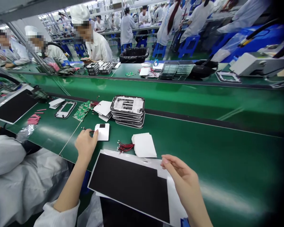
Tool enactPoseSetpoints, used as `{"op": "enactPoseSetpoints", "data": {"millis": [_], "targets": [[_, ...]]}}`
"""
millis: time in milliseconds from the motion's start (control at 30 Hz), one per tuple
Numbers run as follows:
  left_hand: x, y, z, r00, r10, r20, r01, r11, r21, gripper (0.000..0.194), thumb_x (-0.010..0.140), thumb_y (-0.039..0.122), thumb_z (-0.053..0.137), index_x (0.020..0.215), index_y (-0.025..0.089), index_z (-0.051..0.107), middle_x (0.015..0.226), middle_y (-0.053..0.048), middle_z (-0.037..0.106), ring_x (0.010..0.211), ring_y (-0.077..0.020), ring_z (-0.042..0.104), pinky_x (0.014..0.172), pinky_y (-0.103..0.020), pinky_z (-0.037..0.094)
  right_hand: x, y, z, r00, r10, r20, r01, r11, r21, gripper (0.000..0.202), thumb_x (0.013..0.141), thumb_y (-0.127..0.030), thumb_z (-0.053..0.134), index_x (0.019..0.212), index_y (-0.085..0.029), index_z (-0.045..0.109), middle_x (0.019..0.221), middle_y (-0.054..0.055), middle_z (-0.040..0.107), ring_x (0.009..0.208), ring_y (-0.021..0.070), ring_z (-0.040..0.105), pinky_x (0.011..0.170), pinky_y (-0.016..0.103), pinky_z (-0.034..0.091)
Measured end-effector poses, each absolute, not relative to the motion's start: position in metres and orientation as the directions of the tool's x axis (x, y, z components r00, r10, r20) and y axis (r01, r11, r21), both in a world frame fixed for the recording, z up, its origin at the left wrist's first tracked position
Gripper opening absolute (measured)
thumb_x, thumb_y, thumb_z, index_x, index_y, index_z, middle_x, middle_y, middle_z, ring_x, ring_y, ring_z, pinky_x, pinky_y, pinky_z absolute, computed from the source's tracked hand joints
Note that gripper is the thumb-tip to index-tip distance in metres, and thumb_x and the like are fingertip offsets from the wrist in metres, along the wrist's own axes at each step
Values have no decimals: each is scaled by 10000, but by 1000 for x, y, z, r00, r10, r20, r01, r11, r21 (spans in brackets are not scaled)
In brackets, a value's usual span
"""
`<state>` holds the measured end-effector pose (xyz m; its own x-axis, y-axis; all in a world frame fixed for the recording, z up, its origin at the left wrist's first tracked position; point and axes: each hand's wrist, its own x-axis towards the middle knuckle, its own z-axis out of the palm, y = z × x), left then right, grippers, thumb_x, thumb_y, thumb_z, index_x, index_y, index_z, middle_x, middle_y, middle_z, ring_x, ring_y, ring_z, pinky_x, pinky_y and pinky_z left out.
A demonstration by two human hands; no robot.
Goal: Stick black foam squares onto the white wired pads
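My left hand point(87, 143) is closed on the near-left edge of a flat white battery point(104, 134), where its dark leads come out. A small black pad point(102, 125) sits on the battery's far edge. My right hand point(183, 178) hovers at the right end of a black adhesive sheet point(130, 184) on white backing, with thumb and forefinger pressed together; whatever is between them is too small to make out. One corner of the sheet shows bare backing. Beyond it lies a stack of white batteries point(144, 145) with red and black wires point(125, 147) pointing left.
Grey-white plastic frames point(127, 110) are piled behind, beside more white batteries point(103, 108). To the left are green circuit boards point(82, 111), a single frame point(65, 109) and pink strips point(33, 119). A co-worker's white sleeve point(7, 154) is close on the left. A raised green ledge point(168, 94) runs behind.
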<state>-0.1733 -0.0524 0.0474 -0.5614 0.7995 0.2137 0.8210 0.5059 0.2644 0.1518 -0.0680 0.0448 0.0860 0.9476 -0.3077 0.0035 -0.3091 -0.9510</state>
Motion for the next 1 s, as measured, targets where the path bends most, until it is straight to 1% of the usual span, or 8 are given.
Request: {"op": "enactPoseSetpoints", "data": {"millis": [67, 133, 200, 267, 500, 700, 867, 1000], "targets": [[-174, -48, 62, -331, 926, 181, 942, 313, 123, 488, 840, 401, 482, 1246, 142, 563, 1254, -194, 577, 1214, -360, 498, 991, -499, 391, 159, -68, 41, 112, 938, -329, -3, -331, -944, 427, 610, -528, 783, 873, -197, 722, 788, 39, 707, 756, 191, 659, 731, 289, 558], [-176, -41, 74, -47, 997, 60, 999, 47, 7, 655, 717, 299, 618, 1352, 228, 471, 1426, -123, 469, 1331, -319, 379, 1083, -472, 292, 166, -68, 37, 140, 927, -348, 0, -352, -936, 459, 586, -540, 782, 879, -192, 720, 787, 41, 707, 759, 196, 662, 719, 282, 557], [-179, -32, 81, 154, 984, -90, 984, -161, -76, 853, 588, 180, 681, 1392, 285, 418, 1502, -104, 389, 1365, -341, 323, 1098, -518, 236, 173, -69, 33, 183, 914, -361, 22, -371, -928, 487, 569, -557, 772, 882, -188, 719, 814, 46, 711, 771, 200, 666, 719, 277, 553], [-181, -23, 82, 245, 944, -219, 949, -280, -144, 944, 520, 110, 700, 1403, 271, 406, 1508, -159, 369, 1339, -388, 347, 1071, -575, 232, 178, -69, 30, 225, 900, -373, 50, -393, -918, 511, 560, -572, 758, 894, -186, 721, 873, 54, 719, 799, 208, 671, 731, 275, 549], [-179, 1, 74, 292, 862, -414, 859, -427, -283, 984, 521, 141, 761, 1419, 223, 369, 1430, -263, 404, 1228, -416, 470, 1027, -610, 270, 193, -70, 18, 244, 895, -375, 113, -410, -905, 542, 555, -591, 716, 911, -182, 719, 941, 70, 734, 853, 232, 680, 738, 267, 548], [-184, 12, 82, 309, 821, -481, 847, -467, -253, 881, 536, 234, 770, 1351, 211, 438, 1295, -221, 495, 1040, -370, 587, 848, -485, 467, 199, -71, 11, 230, 905, -358, 147, -395, -907, 551, 581, -604, 686, 925, -174, 715, 949, 74, 736, 869, 236, 680, 756, 266, 550], [-188, 17, 84, 340, 795, -503, 833, -502, -232, 820, 552, 243, 771, 1318, 245, 477, 1246, -189, 506, 1011, -370, 595, 792, -441, 492, 200, -73, 0, 215, 918, -333, 170, -371, -913, 554, 613, -619, 668, 938, -172, 718, 992, 89, 738, 909, 272, 684, 810, 322, 549], [-191, 18, 84, 357, 778, -517, 820, -526, -226, 806, 541, 164, 770, 1293, 258, 498, 1271, -179, 489, 1025, -361, 594, 824, -435, 483, 204, -77, -8, 180, 953, -242, 321, -290, -902, 510, 671, -625, 661, 927, -189, 729, 982, 91, 740, 950, 307, 677, 838, 378, 547]]}}
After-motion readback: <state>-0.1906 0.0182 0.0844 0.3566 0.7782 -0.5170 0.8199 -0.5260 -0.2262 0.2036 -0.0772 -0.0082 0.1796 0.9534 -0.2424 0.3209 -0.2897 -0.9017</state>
